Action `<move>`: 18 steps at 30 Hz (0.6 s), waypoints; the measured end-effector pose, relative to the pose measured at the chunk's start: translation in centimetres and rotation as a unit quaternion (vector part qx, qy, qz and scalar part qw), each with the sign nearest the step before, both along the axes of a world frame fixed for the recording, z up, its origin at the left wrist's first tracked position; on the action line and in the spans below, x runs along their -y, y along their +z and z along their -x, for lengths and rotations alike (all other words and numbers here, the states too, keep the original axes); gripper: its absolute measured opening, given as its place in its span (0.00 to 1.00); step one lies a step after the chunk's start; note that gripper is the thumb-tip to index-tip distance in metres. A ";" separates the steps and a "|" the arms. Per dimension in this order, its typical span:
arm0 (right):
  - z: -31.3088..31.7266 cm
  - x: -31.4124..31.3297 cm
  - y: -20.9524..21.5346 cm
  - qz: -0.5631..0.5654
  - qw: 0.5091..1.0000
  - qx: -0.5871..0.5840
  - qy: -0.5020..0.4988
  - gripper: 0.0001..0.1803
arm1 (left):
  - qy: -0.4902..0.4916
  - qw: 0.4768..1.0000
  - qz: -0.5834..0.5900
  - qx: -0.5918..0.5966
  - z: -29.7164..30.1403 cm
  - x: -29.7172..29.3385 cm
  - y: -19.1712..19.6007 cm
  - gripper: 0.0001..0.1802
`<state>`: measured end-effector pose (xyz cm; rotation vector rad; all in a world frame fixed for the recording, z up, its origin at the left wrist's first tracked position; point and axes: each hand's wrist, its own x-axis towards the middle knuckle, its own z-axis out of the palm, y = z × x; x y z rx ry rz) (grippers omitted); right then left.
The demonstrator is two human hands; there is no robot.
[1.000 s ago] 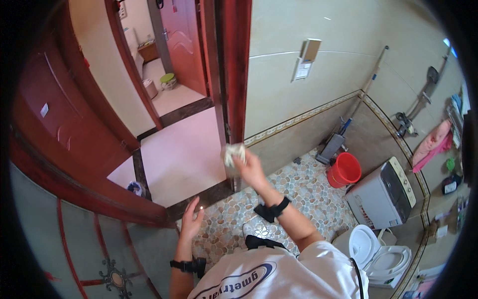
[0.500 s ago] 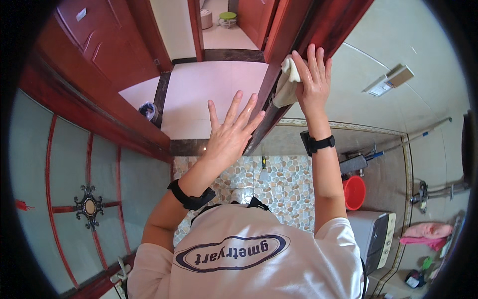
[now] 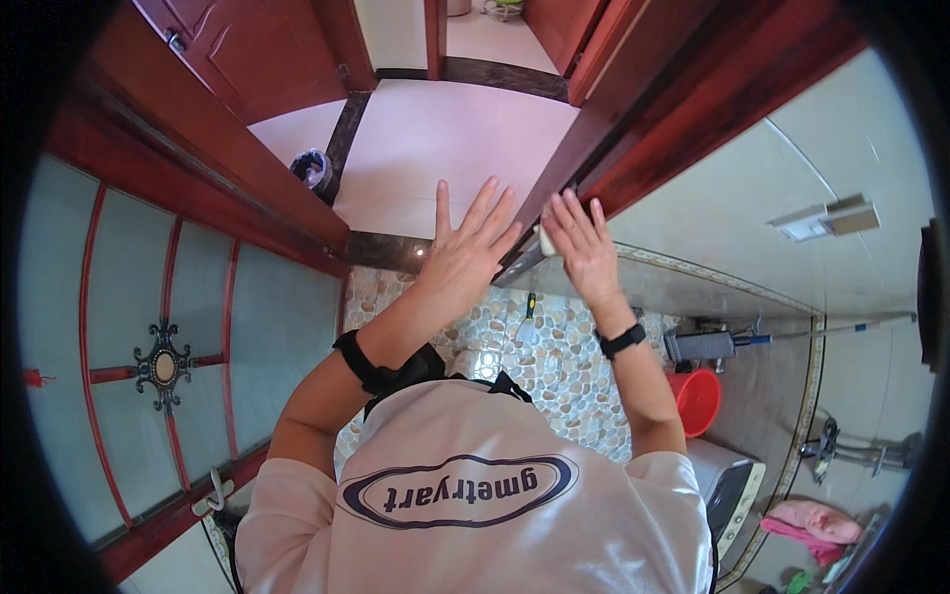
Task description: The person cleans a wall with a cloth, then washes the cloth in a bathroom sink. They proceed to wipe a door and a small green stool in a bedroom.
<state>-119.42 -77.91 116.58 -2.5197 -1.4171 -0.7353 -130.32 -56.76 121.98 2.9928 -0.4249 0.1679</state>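
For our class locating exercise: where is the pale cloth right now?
In the head view, just right of centre, the pale cloth is mostly hidden under the right hand, against the red door frame.

head-worn fisheye looks down from just above the white shirt (image 3: 465,554) toward pebbled floor (image 3: 569,371)

The right hand (image 3: 586,252) covers most of the white cloth (image 3: 546,243) toward two o'clock, concealing its grip. At four o'clock, the right arm (image 3: 645,396) overlaps the red bucket (image 3: 701,399), and the shirt (image 3: 455,554) masks part of the washing machine (image 3: 730,490). The top edge crops a green item (image 3: 503,10) at twelve. A dark shape (image 3: 930,295) at three, cut by the rim, is unidentifiable.
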 end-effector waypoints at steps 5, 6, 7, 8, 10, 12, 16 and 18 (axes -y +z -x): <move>3.4 -4.4 -2.8 -0.107 0.952 -0.276 -0.076 0.28 | 0.020 0.968 0.039 -0.247 1.0 -3.7 -6.5 0.28; 3.6 -5.5 -3.8 -0.132 0.941 -0.301 -0.081 0.25 | 0.013 0.960 0.060 -0.274 1.3 -4.4 -7.6 0.27; 3.5 -6.8 -4.5 -0.158 0.929 -0.322 -0.086 0.23 | 0.005 0.951 0.078 -0.299 1.3 -5.3 -8.3 0.27; 3.3 -8.1 -5.0 -0.157 0.911 -0.370 -0.091 0.20 | -0.004 0.941 0.096 -0.324 0.9 -6.2 -9.0 0.26; 3.5 -11.0 -4.3 -0.132 0.835 -0.519 -0.127 0.17 | -0.012 0.928 0.084 -0.362 -0.4 -8.0 -9.5 0.27; 3.4 -13.5 -6.8 -0.193 0.805 -0.561 -0.030 0.17 | -0.011 0.912 0.061 -0.406 -2.3 -9.9 -9.7 0.25; 2.4 -19.9 -6.4 -0.174 0.740 -0.650 0.003 0.17 | 0.039 0.922 0.208 -0.324 -3.3 -15.7 -11.8 0.18; 0.8 -22.4 -7.4 -0.154 0.734 -0.661 -0.005 0.16 | 0.031 0.902 0.177 -0.394 -4.8 -18.4 -11.5 0.17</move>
